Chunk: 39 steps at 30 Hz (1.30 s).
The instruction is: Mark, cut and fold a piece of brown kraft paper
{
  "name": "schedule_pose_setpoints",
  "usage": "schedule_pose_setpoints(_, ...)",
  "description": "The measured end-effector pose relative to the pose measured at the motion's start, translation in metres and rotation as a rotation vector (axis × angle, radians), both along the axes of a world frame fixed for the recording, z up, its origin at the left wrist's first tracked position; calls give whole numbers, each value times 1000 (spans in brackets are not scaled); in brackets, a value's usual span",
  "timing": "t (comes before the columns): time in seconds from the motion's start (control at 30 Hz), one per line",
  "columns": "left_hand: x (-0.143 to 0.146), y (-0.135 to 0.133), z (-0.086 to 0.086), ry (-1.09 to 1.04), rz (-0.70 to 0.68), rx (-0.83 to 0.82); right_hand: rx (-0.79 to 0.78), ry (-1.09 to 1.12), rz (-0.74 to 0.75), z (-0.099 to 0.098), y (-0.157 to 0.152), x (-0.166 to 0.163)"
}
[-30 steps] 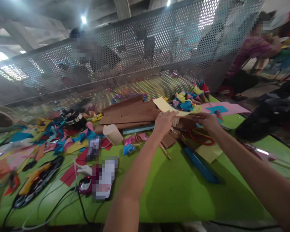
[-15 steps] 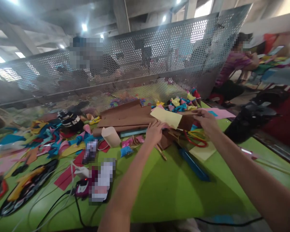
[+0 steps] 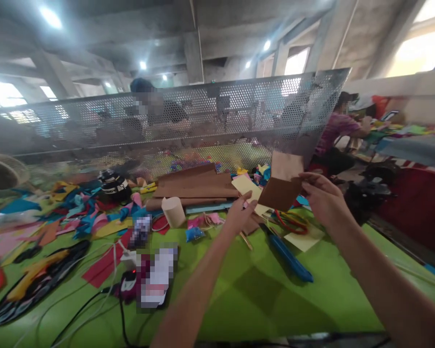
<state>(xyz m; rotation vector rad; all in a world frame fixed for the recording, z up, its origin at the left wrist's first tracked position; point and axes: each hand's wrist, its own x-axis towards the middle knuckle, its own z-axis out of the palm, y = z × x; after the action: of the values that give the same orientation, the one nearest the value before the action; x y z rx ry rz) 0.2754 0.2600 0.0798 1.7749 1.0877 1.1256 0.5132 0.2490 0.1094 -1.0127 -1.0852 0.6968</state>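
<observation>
Brown paper (image 3: 281,192) is up in the air, pinched at its right edge by the right hand (image 3: 324,200), far over the green table (image 3: 275,299). The left hand (image 3: 239,215) is half open and holds nothing, its fingers just under the yellow sheet (image 3: 247,186). It looks like picking a piece; next, the free hand needs to steady it.

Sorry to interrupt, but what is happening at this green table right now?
A person is handling craft paper. The right hand holds a brown paper piece lifted above the green table, while the left hand touches a pale yellow sheet. Red-handled scissors, a blue strip and coloured scraps lie around. Another person sits at the far right.
</observation>
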Motion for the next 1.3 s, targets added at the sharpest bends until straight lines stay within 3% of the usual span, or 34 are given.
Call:
schedule_pose_setpoints(0.13,1,-24,2,-257,-119,-131,-25,-21,109,-12,-32,-32)
schedule_pose_setpoints(0.37,-22,-60,-16,-292,27,-107,-125,48,220,-38,-66,-69)
schedule_pose_setpoints(0.5,-40,-74,-33,-222,146,-70,-175,97,258,-50,-67,-88)
schedule_pose_setpoints(0.67,-57,-86,-48,-202,150,-89,-302,153,325,-66,-62,-109)
schedule_pose_setpoints(1.0,-68,-96,-58,-465,8,-330,-325,175,253,-100,-59,-119)
schedule_pose_setpoints(1.3,-68,-102,-55,-476,87,-423,-340,180,246,-99,-69,-118)
